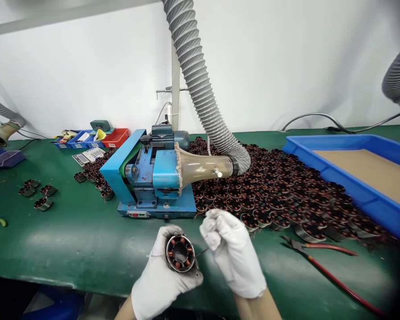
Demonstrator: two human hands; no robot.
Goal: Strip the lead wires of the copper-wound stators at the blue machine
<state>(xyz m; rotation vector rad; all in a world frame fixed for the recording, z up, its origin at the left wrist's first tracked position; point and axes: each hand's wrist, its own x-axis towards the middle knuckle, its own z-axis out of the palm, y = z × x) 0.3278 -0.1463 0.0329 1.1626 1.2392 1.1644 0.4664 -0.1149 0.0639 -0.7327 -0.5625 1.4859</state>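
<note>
From the head view I have both hands, in white gloves, low in front of me over the near side of the green desk [70, 240]. My left hand [163, 280] is grasping a round wound motor part [188, 252], its open face turned up toward the camera so that the metal rim and the ring of copper windings show. A thin wire [202, 252] sticks out from its right side toward my right hand [235, 253]. That hand is apart from the part, fingers curled in and pinched together; I cannot tell whether they have caught the wire's end.

Just beyond the hands stands a blue belt machine [168, 171], with a translucent funnel [200, 169] on its right joined to a grey ribbed hose [200, 66] that rises out of view. Behind and to the right of it I see a dense spread of similar parts [270, 186], which reaches the side of a blue tray [370, 202]. Red-handled pliers [300, 247] lie with their handles spread, right of my right hand. Over on the left sit four more parts [42, 203], with a red bin [116, 138] farther back.
</note>
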